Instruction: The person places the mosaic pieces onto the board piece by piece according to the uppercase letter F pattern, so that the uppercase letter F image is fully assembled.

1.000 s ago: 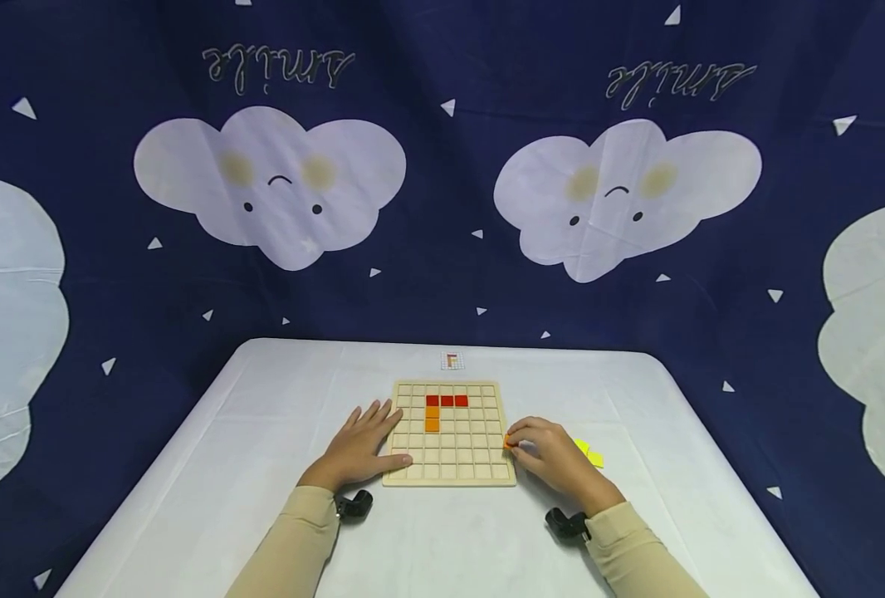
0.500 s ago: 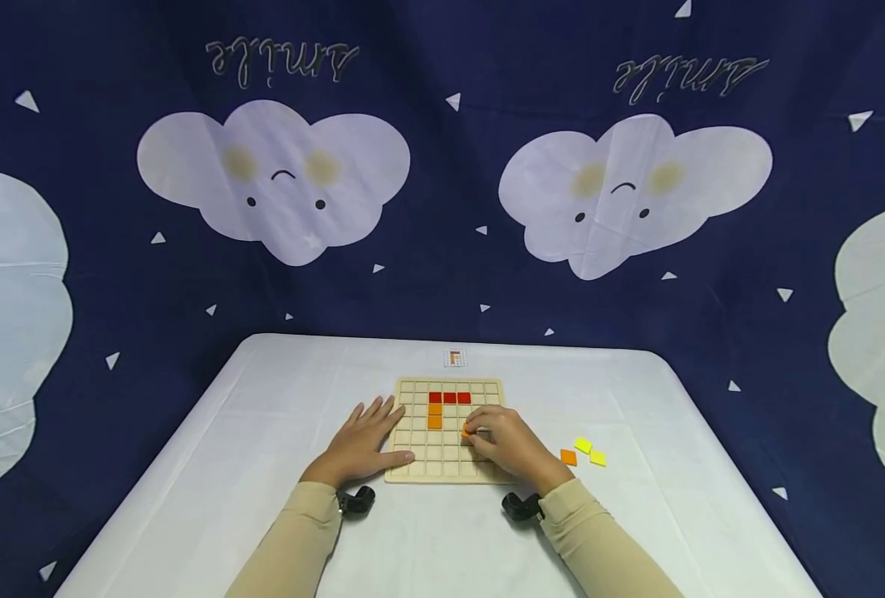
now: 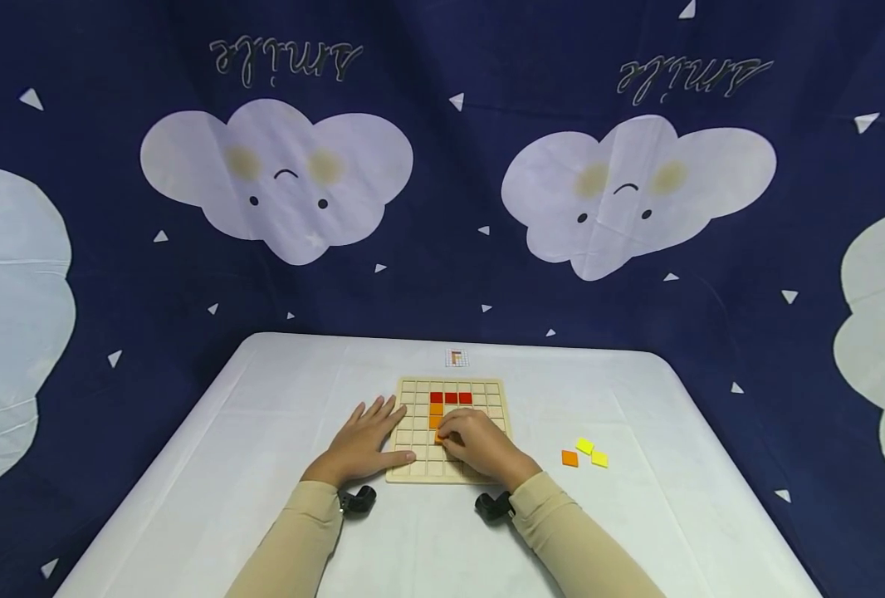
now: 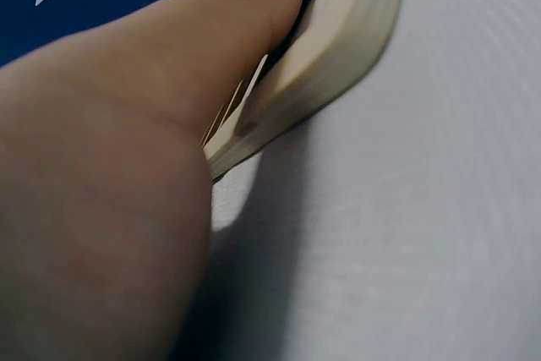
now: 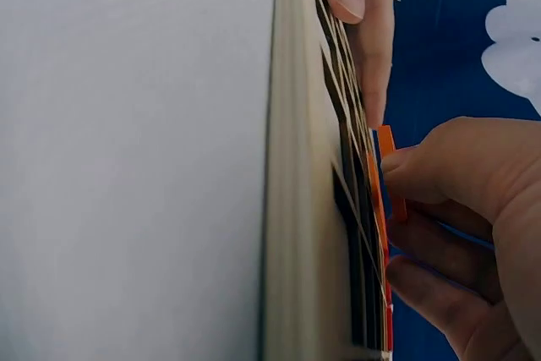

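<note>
A wooden grid board (image 3: 450, 477) lies on the white table. Three red tiles (image 3: 452, 399) sit in a row in its upper part, and two orange tiles (image 3: 436, 415) run down below the leftmost red one. My right hand (image 3: 481, 444) pinches another orange tile (image 5: 390, 171) between thumb and fingers, just below that orange column; in the right wrist view it stands tilted at the board's surface. My left hand (image 3: 362, 444) rests with fingers spread on the board's left edge, its thumb (image 4: 254, 6) lying over the rim in the left wrist view.
To the right of the board lie a loose orange tile (image 3: 569, 458) and two yellow tiles (image 3: 584, 446). A small printed pattern card (image 3: 457, 358) lies beyond the board's far edge. A dark blue cloth with clouds hangs behind the table.
My right hand has carried the orange tile leftward from the board's right edge to the orange column, uncovering the loose orange tile. My left hand stays in place.
</note>
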A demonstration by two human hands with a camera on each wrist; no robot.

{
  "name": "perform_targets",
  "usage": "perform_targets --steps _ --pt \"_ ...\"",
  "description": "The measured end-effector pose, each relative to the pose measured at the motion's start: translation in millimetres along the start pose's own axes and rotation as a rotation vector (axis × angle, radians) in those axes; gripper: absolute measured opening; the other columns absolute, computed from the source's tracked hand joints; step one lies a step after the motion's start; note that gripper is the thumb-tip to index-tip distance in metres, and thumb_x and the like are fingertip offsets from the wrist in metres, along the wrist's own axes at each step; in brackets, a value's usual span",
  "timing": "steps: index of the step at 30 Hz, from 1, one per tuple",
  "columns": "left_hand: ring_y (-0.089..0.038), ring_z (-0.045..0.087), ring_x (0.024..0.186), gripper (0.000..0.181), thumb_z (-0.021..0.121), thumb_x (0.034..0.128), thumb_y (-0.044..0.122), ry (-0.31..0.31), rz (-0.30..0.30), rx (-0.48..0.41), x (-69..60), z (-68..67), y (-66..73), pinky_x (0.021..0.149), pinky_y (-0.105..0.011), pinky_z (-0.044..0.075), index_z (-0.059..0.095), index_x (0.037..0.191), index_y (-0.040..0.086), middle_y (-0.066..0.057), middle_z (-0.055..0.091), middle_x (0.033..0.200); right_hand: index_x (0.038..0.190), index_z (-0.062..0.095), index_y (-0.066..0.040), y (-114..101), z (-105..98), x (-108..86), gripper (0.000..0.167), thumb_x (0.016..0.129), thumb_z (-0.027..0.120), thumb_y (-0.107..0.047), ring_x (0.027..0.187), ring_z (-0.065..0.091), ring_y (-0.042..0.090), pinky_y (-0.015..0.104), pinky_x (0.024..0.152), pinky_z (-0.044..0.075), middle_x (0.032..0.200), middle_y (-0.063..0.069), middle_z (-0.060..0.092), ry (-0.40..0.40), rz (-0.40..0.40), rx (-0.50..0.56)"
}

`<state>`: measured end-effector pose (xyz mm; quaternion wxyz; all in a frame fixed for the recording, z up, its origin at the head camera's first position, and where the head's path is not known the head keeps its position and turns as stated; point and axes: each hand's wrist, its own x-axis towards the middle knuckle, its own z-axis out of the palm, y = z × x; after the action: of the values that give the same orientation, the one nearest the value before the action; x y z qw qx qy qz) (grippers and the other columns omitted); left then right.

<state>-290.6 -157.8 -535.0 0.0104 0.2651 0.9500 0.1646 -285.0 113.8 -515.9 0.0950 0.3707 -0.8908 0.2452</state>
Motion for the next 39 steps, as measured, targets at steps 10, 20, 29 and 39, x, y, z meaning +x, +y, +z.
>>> perform_targets --steps 10,20,29,39 --pt "-0.034 0.013 0.158 0.098 0.058 0.0932 0.075 -0.002 0.001 0.01 0.6 0.5 -0.5 0.126 -0.054 0.004 0.037 0.165 0.013 -0.013 0.023 0.172 0.104 0.082 -0.007 -3.0 6.5 8.7 0.009 0.097 0.077 -0.007 0.114 0.068 0.021 0.038 0.106 0.051 0.115 0.002 0.075 -0.027 -0.003 -0.043" --pt "-0.034 0.013 0.158 0.097 0.058 0.0938 0.074 -0.008 0.001 0.002 0.9 1.6 -0.7 0.126 -0.054 0.003 0.037 0.165 0.012 -0.014 0.023 0.172 0.101 0.082 -0.007 -1.1 9.9 9.7 0.007 0.095 0.078 -0.005 0.114 0.068 0.022 0.038 0.106 0.051 0.114 0.002 0.075 -0.018 -0.003 -0.037" --pt "-0.036 0.016 0.158 0.095 0.061 0.094 0.072 0.012 0.012 -0.007 0.4 2.2 -1.6 0.126 -0.056 0.007 0.04 0.164 0.01 -0.015 0.025 0.171 0.1 0.082 -0.007 -2.5 10.5 10.1 0.007 0.094 0.079 -0.005 0.113 0.068 0.022 0.039 0.106 0.051 0.112 0.002 0.076 -0.013 0.003 -0.036" --pt "-0.034 0.013 0.159 0.097 0.057 0.0943 0.074 -0.01 0.002 0.003 1.5 0.7 -0.7 0.126 -0.054 0.003 0.036 0.166 0.012 -0.014 0.022 0.172 0.101 0.082 -0.007 -3.7 9.9 11.4 0.007 0.094 0.08 -0.007 0.111 0.069 0.021 0.039 0.104 0.052 0.109 0.001 0.076 0.002 0.022 -0.019"
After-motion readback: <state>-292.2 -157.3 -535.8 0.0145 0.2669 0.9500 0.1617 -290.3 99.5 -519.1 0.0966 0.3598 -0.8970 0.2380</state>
